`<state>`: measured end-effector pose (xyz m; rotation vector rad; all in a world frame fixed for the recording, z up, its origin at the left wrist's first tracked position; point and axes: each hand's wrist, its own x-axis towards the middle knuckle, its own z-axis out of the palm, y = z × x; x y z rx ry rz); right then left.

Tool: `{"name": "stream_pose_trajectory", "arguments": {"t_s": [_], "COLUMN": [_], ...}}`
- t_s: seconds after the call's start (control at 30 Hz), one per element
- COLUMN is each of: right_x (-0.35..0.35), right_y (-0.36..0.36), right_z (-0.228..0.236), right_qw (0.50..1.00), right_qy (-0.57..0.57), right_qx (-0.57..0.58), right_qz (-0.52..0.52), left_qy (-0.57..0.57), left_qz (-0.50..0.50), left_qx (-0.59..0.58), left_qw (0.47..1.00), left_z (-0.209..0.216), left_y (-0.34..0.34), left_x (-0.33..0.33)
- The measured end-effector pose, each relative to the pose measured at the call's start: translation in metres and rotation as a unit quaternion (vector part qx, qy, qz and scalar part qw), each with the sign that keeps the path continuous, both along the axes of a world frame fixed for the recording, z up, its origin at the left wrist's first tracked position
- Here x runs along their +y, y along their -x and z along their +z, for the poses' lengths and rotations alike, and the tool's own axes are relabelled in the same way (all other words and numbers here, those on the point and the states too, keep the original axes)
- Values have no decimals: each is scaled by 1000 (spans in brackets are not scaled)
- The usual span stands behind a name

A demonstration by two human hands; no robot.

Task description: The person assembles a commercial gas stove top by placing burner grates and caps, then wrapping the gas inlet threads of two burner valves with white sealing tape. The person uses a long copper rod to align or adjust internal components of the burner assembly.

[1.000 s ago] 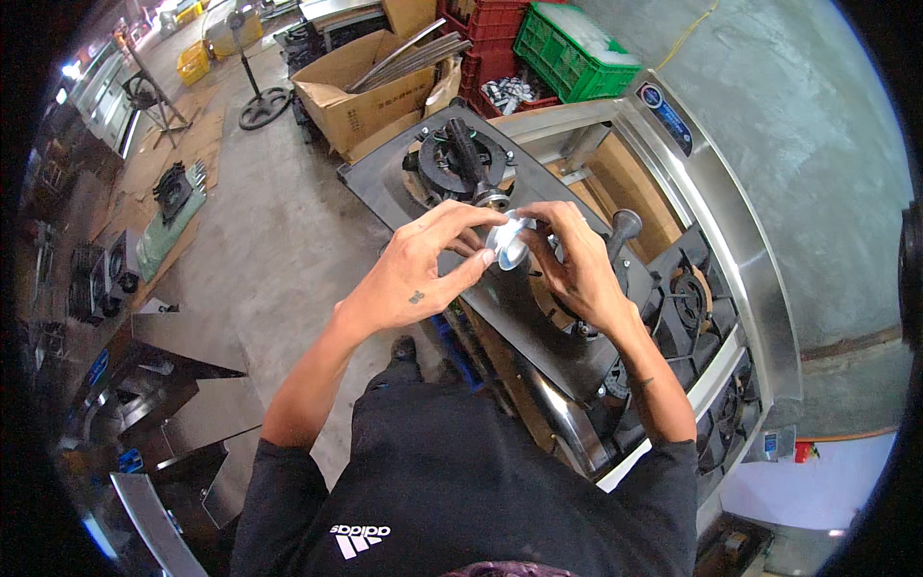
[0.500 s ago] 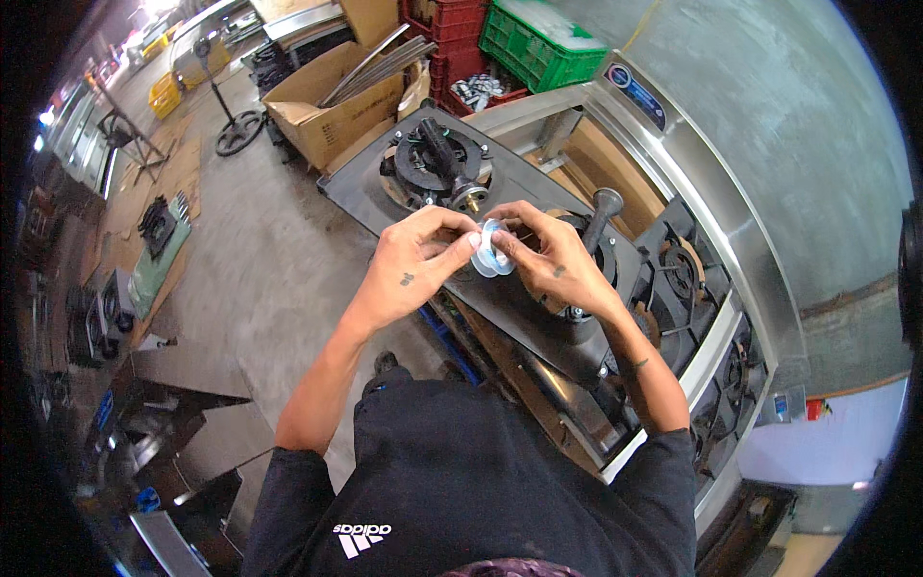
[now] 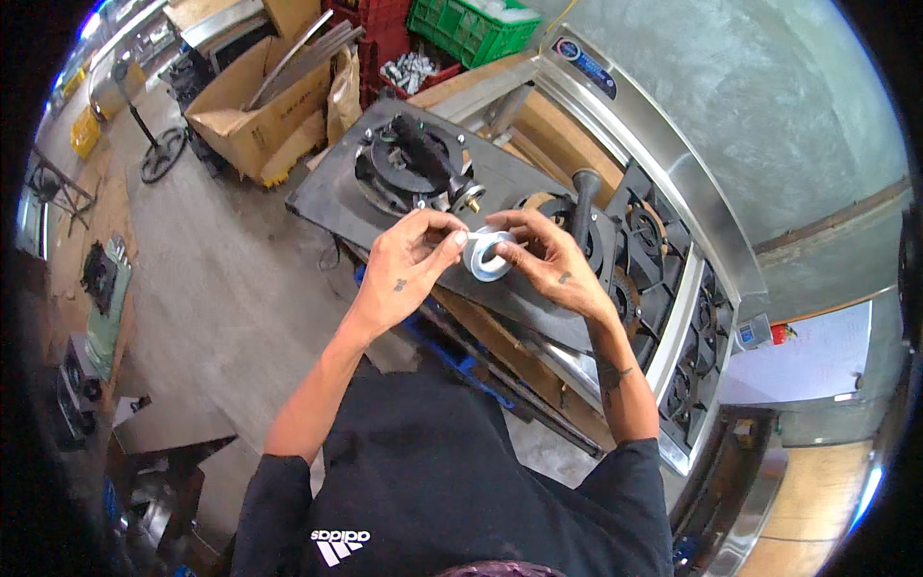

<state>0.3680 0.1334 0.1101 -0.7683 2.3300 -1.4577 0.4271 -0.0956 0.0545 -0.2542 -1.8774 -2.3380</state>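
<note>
A small roll of white thread seal tape [image 3: 492, 266] on a bluish spool is held over the black stove plate [image 3: 317, 200]. My right hand [image 3: 548, 255] grips the spool between thumb and fingers. Thumb and forefinger of my left hand [image 3: 415, 260] pinch a short white end of the tape, pulled out from the roll. Just beyond my hands, a black burner pipe with a brass nozzle [image 3: 472, 203] lies across a round burner [image 3: 399, 159]. A second dark burner pipe [image 3: 584, 197] stands past my right hand.
Black stove grates [image 3: 646, 226] sit in the steel frame [image 3: 663, 125] at right. A cardboard box [image 3: 260, 125] with metal strips stands at far left, beside red crates and a green crate [image 3: 471, 29]. Lower left are loose metal sheets [image 3: 173, 423] on the floor.
The tape roll has turned so its ring face shows, and a short white end now spans between my hands. The whole view has shifted, with the surroundings moving left.
</note>
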Motion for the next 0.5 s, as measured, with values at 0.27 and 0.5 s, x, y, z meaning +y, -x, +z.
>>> {"name": "stream_pose_trajectory", "arguments": {"t_s": [0.27,0.5], "right_x": [10,14], "right_y": [30,72], "right_z": [16,13], "right_qw": [979,921], "right_qy": [-68,-181], "right_qx": [178,290], "right_qz": [76,187], "left_qy": [192,369], "left_qz": [181,320], "left_qx": [209,308], "left_qw": [941,816], "left_z": [-22,-37], "left_y": [23,34], "left_x": [18,33]}}
